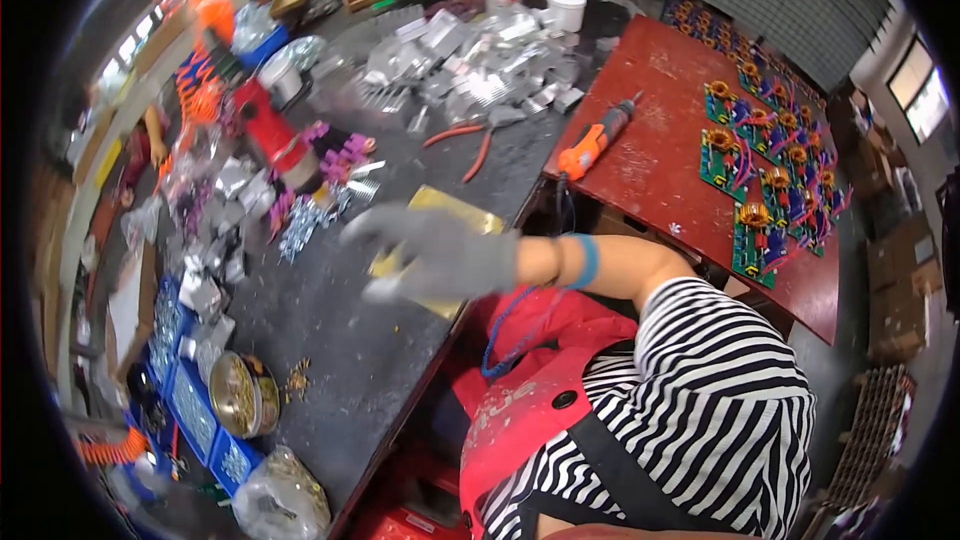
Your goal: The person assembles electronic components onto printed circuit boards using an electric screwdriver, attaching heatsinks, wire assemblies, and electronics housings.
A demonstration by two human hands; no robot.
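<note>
My right hand [430, 250], in a grey glove, reaches across the near edge of the dark workbench. It is blurred, but its thumb and fingers look apart with nothing visible between them. Beneath it lies a flat yellow piece [458, 208], partly covered by the glove; I cannot tell whether they touch. Beyond the fingers hangs a red power driver [270, 130], tilted, near purple parts [345, 148] and small silver screws or pins [312, 225]. Pliers with red handles [475, 145] rest open farther up the bench. My left hand is out of view.
A heap of silver metal heat sinks [490, 60] covers the far bench. On a red table [650, 150] at right are an orange electric screwdriver [598, 140] and rows of green circuit boards [752, 230]. Blue bins [190, 405] and a round tin [243, 395] stand at lower left.
</note>
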